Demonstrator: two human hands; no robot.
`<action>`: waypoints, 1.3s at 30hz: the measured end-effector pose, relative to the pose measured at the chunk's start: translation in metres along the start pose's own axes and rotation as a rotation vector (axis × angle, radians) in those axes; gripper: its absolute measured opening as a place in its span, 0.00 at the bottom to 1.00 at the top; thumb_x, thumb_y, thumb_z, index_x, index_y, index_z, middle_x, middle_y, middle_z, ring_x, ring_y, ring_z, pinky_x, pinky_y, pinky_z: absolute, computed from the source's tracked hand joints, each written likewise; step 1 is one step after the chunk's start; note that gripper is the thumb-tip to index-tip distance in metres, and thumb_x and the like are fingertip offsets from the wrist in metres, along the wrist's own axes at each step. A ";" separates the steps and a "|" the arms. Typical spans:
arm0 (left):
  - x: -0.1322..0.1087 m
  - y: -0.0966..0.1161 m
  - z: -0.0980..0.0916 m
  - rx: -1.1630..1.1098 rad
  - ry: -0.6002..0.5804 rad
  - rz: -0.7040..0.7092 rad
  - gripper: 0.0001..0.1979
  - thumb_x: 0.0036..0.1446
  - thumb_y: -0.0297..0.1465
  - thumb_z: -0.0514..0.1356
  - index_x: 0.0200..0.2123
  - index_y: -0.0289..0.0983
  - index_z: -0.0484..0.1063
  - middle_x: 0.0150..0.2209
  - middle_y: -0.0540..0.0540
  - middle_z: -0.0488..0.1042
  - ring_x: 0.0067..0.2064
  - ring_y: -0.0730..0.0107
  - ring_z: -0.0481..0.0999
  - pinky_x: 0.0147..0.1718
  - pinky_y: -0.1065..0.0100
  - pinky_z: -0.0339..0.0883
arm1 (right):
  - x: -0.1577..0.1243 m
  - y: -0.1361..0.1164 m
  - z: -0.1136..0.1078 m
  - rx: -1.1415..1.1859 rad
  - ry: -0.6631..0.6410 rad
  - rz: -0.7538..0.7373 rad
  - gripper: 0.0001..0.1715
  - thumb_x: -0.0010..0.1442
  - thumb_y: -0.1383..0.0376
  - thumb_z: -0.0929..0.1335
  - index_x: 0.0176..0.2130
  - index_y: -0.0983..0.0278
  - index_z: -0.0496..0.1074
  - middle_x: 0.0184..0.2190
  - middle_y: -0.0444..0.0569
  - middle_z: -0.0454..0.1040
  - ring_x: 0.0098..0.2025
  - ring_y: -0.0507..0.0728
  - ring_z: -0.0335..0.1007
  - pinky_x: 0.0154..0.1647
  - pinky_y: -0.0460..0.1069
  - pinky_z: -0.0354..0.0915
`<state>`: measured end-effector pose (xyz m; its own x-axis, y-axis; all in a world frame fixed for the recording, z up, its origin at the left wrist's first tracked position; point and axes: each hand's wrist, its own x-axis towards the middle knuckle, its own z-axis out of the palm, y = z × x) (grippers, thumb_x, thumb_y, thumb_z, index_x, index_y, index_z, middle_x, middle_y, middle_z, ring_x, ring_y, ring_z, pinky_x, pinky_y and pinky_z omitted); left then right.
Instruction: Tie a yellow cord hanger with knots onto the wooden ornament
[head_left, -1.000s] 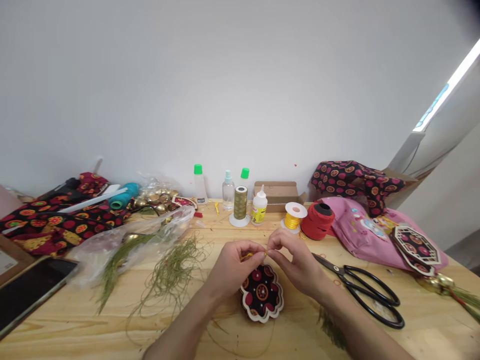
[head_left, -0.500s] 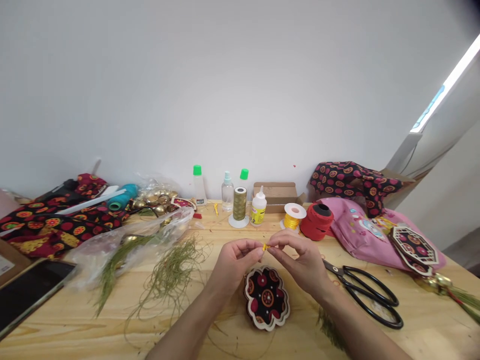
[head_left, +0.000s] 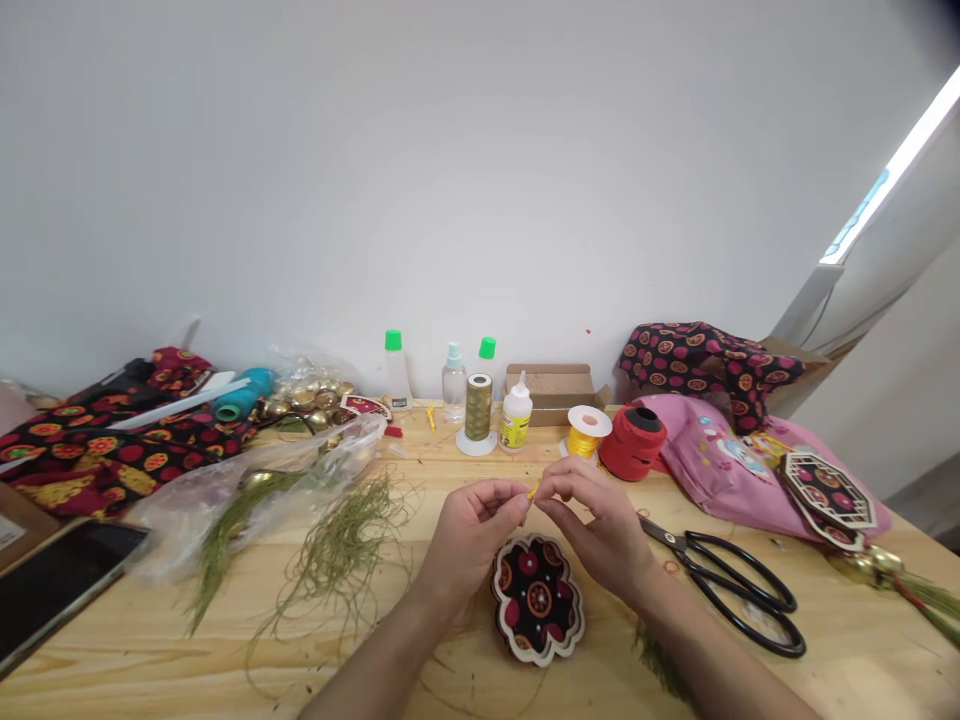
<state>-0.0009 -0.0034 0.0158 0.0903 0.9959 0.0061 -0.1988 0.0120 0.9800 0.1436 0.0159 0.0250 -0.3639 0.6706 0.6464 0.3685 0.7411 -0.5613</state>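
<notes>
Cord (head_left: 533,491) in bright yellow, a short bit of it, shows between the fingertips of the two hands in the head view, above the tabletop (head_left: 180,675). The left hand (head_left: 469,530) pinches it between thumb and forefinger, and the right hand (head_left: 596,515) grips it from the other side — the tips almost meeting. Just below the hands, nearer the person, is a flower-shaped ornament (head_left: 538,598) with a pale scalloped rim around dark patterned fabric; whether the cord is tied to it, I cannot tell. Black-handled scissors (head_left: 680,543) lie just beside the right hand. On the left hand's outer side spreads a tangle of green threads (head_left: 349,545). Beyond the hands stand, left to right, an olive spool (head_left: 478,410), a glue bottle (head_left: 515,420), a yellow spool (head_left: 582,440) and a red thread cone (head_left: 632,447) — all upright.
</notes>
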 end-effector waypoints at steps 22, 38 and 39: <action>0.000 0.000 0.002 -0.222 0.001 -0.043 0.07 0.44 0.32 0.60 0.26 0.33 0.71 0.17 0.55 0.59 0.21 0.81 0.54 0.21 0.76 0.49 | 0.003 -0.008 -0.002 0.035 0.151 0.090 0.04 0.52 0.68 0.63 0.28 0.63 0.67 0.24 0.46 0.68 0.27 0.52 0.63 0.29 0.47 0.60; -0.001 0.001 0.004 -0.194 -0.068 -0.022 0.08 0.44 0.32 0.59 0.24 0.32 0.71 0.18 0.54 0.58 0.21 0.80 0.52 0.21 0.75 0.48 | 0.001 -0.004 0.001 -0.066 0.126 -0.088 0.05 0.49 0.72 0.65 0.27 0.63 0.68 0.24 0.45 0.68 0.29 0.52 0.63 0.31 0.49 0.59; -0.001 0.001 0.004 -0.185 -0.059 -0.023 0.08 0.44 0.32 0.59 0.24 0.32 0.71 0.18 0.54 0.59 0.21 0.80 0.53 0.21 0.75 0.48 | 0.001 -0.004 0.001 -0.070 0.125 -0.084 0.05 0.49 0.72 0.65 0.27 0.63 0.68 0.24 0.45 0.68 0.29 0.52 0.63 0.31 0.49 0.59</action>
<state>0.0030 -0.0044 0.0178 0.1531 0.9882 0.0012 -0.3714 0.0564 0.9268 0.1406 0.0138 0.0276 -0.2882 0.5935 0.7515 0.4012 0.7874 -0.4680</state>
